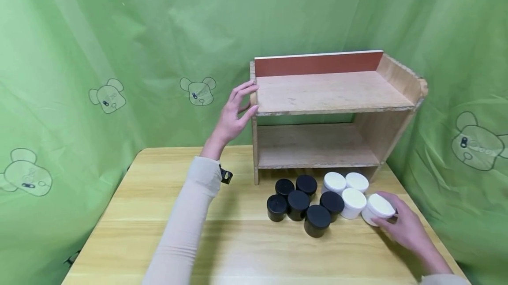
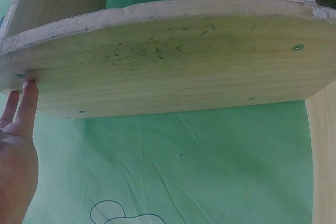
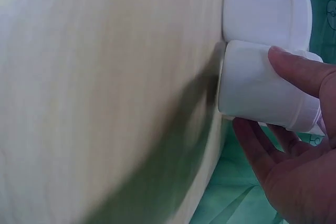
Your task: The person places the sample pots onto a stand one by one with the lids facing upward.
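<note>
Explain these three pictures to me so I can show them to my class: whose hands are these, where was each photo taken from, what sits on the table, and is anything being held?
No machine here: a person works with two bare hands and wears three cameras. The wide picture comes from a camera on the head, looking down at a wooden table set against green cloth. The other two come from cameras on the wrists, so they show close, tilted views.

On the table stands a small wooden shelf with two empty levels. In front of it sit six black jars and four white jars.

The left hand reaches up, its fingers touching the shelf's left side panel. The right hand is wrapped around the nearest white jar, which rests on the table; the right wrist view shows a finger and the palm around it.
</note>
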Demonstrator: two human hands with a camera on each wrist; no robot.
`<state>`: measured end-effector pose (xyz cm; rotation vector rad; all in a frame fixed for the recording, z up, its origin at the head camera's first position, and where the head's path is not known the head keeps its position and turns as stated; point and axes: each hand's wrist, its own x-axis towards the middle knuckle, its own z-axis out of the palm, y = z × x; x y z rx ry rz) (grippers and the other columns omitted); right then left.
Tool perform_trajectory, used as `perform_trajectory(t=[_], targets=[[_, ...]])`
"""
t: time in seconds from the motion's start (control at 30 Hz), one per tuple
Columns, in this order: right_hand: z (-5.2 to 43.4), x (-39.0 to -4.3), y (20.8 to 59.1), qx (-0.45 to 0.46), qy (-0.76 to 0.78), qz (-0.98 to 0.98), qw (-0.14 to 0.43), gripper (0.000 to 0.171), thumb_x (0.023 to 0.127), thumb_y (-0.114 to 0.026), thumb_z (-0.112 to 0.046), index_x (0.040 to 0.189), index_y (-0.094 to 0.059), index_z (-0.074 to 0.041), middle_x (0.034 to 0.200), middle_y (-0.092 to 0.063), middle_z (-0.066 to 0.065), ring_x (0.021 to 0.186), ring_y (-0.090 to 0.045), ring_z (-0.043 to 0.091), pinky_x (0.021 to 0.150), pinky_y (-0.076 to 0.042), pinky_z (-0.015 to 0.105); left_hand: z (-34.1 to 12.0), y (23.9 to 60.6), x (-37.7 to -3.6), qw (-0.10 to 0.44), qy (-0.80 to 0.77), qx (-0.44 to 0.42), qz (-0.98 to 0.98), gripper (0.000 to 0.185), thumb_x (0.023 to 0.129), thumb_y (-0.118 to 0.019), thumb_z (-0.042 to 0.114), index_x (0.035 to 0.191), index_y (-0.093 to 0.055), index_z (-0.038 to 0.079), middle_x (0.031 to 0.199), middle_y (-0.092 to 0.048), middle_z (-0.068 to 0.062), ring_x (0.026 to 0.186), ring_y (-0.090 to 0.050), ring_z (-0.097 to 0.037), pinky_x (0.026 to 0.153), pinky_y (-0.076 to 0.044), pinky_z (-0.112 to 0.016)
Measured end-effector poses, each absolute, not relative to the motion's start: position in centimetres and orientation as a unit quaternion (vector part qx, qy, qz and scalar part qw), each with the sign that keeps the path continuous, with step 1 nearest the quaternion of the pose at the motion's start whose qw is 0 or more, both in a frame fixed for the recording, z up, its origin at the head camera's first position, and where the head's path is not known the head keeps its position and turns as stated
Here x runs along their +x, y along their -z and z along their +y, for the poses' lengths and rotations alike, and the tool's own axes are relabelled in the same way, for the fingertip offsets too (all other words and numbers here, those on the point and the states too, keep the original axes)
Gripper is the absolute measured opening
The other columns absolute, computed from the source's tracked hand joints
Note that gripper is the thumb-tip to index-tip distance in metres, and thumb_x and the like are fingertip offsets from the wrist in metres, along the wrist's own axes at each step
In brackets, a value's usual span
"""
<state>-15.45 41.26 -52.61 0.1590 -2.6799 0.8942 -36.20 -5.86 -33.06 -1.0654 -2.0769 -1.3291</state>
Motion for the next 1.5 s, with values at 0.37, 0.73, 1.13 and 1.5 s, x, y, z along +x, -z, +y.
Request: perform_trajectory(t=[0.37, 0.73, 1.13, 1.5], targets=[[41.4, -15.9, 49.6, 0.041, -0.301, -0.934, 0.188, 0.083, 0.073, -0.091, -0.007, 0.146, -0.051, 0.000, 0.133, -0.059, 0.032, 0.107, -0.056, 0.026, 0.083, -0.052, 0.041, -5.5, 32.8, -35.8, 0.234, 0.483, -0.368, -0.759, 0.052, 0.102, -0.060, 0.009, 0.151, -0.045, 0.009, 0.165, -0.033, -0.008, 0.151, -0.037, -0.031, 0.113, -0.053, -0.048], [39.9, -16.8, 44.7, 0.064, -0.357, -0.901, 0.237, 0.084, 0.077, -0.089, -0.004, 0.151, -0.048, -0.004, 0.128, -0.055, -0.014, 0.098, -0.047, -0.020, 0.080, -0.042, -0.006, -5.8, 32.6, -35.9, 0.238, 0.482, -0.378, -0.753, 0.054, 0.100, -0.064, 0.011, 0.151, -0.047, 0.013, 0.165, -0.034, -0.005, 0.150, -0.039, -0.029, 0.112, -0.055, -0.048], [35.8, -17.6, 38.6, 0.073, -0.382, -0.874, 0.293, 0.086, 0.076, -0.088, 0.003, 0.152, -0.052, -0.014, 0.129, -0.046, -0.032, 0.111, -0.047, -0.016, 0.090, -0.039, -0.009, -5.6, 33.1, -36.1, 0.240, 0.476, -0.379, -0.756, 0.052, 0.102, -0.062, 0.016, 0.151, -0.046, 0.015, 0.165, -0.034, -0.003, 0.151, -0.039, -0.027, 0.112, -0.055, -0.046], [32.3, -19.5, 32.7, 0.095, -0.363, -0.871, 0.318, 0.085, 0.076, -0.089, -0.004, 0.151, -0.053, -0.022, 0.131, -0.052, -0.016, 0.105, -0.046, -0.009, 0.081, -0.038, -0.001, -5.7, 33.2, -36.1, 0.238, 0.471, -0.374, -0.763, 0.052, 0.102, -0.062, 0.017, 0.152, -0.046, 0.017, 0.166, -0.034, -0.001, 0.150, -0.039, -0.027, 0.112, -0.054, -0.039]])
